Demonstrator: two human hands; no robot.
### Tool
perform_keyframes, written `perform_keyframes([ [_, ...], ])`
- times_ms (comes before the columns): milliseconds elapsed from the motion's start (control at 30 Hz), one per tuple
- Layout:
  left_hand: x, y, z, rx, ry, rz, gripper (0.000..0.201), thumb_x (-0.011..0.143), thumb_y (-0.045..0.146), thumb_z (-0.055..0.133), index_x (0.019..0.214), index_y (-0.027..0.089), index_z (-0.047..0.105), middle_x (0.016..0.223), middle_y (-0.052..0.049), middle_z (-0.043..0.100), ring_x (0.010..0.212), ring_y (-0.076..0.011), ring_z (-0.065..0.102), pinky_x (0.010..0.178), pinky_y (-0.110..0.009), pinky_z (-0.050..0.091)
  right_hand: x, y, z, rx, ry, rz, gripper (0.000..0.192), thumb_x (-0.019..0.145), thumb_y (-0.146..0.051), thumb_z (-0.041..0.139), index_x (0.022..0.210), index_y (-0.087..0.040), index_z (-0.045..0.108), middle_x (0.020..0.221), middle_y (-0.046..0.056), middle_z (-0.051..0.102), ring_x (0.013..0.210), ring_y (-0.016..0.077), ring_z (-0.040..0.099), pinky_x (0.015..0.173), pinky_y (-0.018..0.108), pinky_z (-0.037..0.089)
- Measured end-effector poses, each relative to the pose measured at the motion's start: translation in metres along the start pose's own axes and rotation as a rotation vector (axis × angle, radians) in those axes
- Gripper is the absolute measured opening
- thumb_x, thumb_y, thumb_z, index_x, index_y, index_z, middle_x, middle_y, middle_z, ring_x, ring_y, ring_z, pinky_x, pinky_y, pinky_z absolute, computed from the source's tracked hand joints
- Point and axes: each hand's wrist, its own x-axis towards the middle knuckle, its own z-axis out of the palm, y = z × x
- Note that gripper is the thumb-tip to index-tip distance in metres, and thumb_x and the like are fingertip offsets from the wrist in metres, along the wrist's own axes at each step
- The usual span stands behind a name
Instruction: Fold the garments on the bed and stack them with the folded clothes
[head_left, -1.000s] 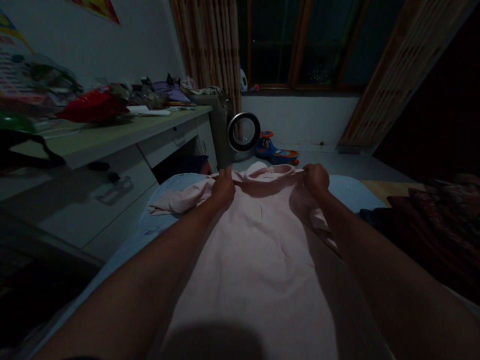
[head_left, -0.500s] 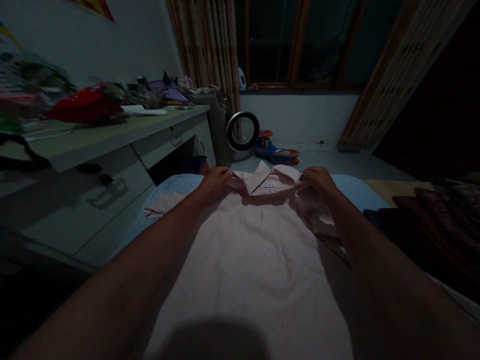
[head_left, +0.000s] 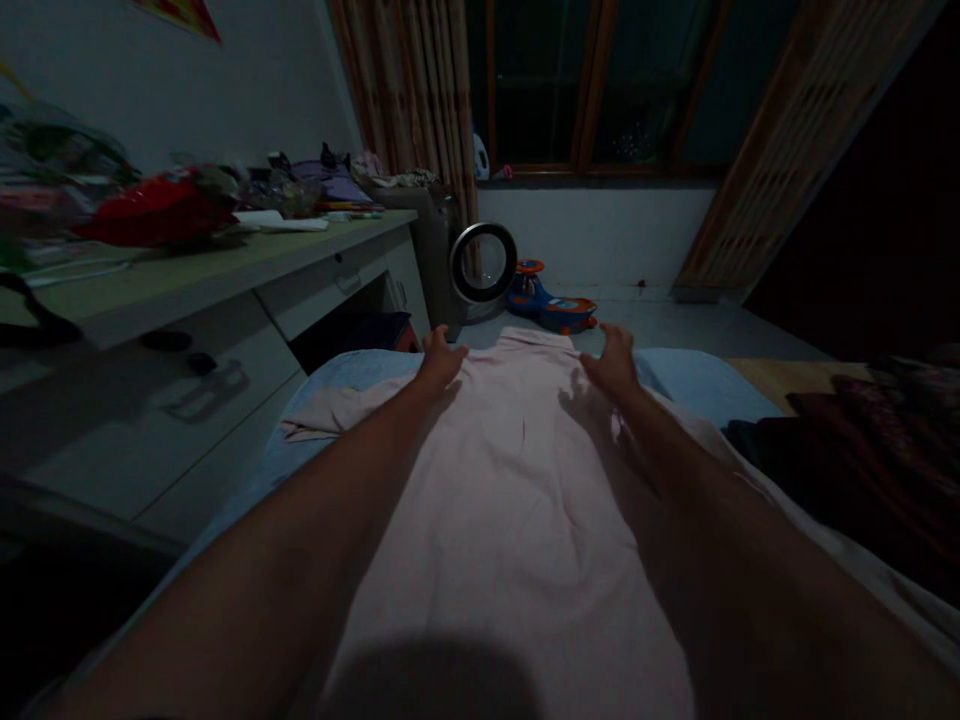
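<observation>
A pale pink collared shirt (head_left: 502,500) lies spread flat, back side up, over a light blue cloth (head_left: 690,375). Its collar points away from me at the far edge, and one sleeve stretches out to the left. My left hand (head_left: 442,358) is at the shirt's left shoulder with fingers apart, holding nothing. Over the right shoulder, my right hand (head_left: 613,362) is likewise open and casts a shadow on the fabric. The right sleeve is partly hidden by my forearm.
A cluttered desk (head_left: 225,262) with drawers runs along the left. Beyond stand a washing machine with its round door (head_left: 484,263) open and a blue-orange ride-on toy (head_left: 551,300). Dark folded clothes (head_left: 847,450) are stacked at the right on a wooden surface (head_left: 795,378).
Both hands have let go of the shirt's collar and shoulder area, and their fingers have spread. The raised collar now lies down flat, and the right sleeve is more spread out.
</observation>
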Motion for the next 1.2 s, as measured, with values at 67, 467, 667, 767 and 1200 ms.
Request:
perform_keyframes([
  [67,-0.023,-0.011,0.013,0.130,-0.050,0.101,0.056,0.091,0.032,0.052,0.144,0.020,0.038,0.158,-0.013,0.028,0.146,-0.0261,0.027,0.118,-0.047,0.022,-0.030,0.004,0.018,-0.187,-0.083,-0.142,0.061,0.084,-0.030,0.057,0.141,-0.014,0.043,0.157,0.020,0.028,0.142,0.0329,0.030,0.109,0.048,0.034],
  [467,-0.065,-0.089,-0.038,0.846,-0.111,0.188,0.048,0.099,0.045,0.031,0.128,0.019,0.058,0.135,-0.014,0.058,0.133,-0.0328,0.042,0.115,-0.060,0.010,-0.049,0.071,0.000,-0.615,-0.390,-0.188,0.037,0.098,-0.038,0.038,0.114,-0.015,0.062,0.130,0.018,0.058,0.123,0.0298,0.050,0.104,0.047,0.031],
  [667,-0.060,-0.084,-0.063,0.905,-0.300,-0.038,0.041,0.095,0.033,0.040,0.128,0.015,0.054,0.115,-0.019,0.064,0.101,-0.0320,0.063,0.090,-0.047,0.044,-0.049,0.068,-0.015,-0.632,-0.367,-0.078,0.031,0.092,-0.020,0.042,0.108,-0.013,0.066,0.118,0.019,0.064,0.110,0.0302,0.057,0.095,0.046,0.037],
  [767,-0.054,-0.080,-0.076,0.878,-0.277,0.011,0.037,0.094,0.027,0.038,0.124,0.017,0.057,0.111,-0.017,0.064,0.096,-0.0299,0.064,0.078,-0.039,0.048,-0.055,0.060,-0.023,-0.659,-0.174,0.023,0.040,0.097,-0.023,0.033,0.125,-0.012,0.059,0.127,0.022,0.057,0.117,0.0341,0.052,0.094,0.048,0.036],
  [1200,-0.095,-0.046,-0.033,0.771,0.062,0.255,0.035,0.097,0.022,0.036,0.121,0.020,0.062,0.146,-0.013,0.048,0.137,-0.0331,0.037,0.114,-0.058,0.017,-0.023,0.044,-0.041,-0.615,-0.040,0.020,0.040,0.096,-0.016,0.033,0.128,-0.010,0.056,0.131,0.023,0.053,0.123,0.0328,0.042,0.102,0.050,0.024],
])
